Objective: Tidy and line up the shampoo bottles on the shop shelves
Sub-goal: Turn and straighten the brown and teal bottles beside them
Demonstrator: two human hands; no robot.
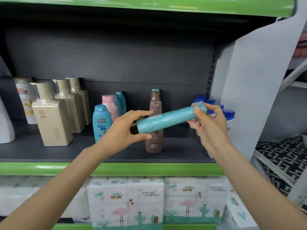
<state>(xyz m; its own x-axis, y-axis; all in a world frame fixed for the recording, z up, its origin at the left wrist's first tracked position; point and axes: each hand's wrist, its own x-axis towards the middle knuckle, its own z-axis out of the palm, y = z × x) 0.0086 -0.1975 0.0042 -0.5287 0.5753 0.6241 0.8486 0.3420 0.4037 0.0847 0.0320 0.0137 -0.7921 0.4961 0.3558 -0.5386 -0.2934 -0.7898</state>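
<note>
Both hands hold a teal bottle (169, 119) horizontally in front of the shelf (116, 151): left hand (123, 130) pinches its lower-left end between thumb and fingers, right hand (210, 125) grips the raised right end at the cap. Directly behind it stand brown bottles (154, 125), upright, one behind another. Left of these: a blue Rejoice bottle (101, 123), a pink bottle (110, 105), then beige square bottles (53, 117). Blue-capped white bottles (228, 117) stand at right. Tissue packs (126, 203) fill the shelf below.
</note>
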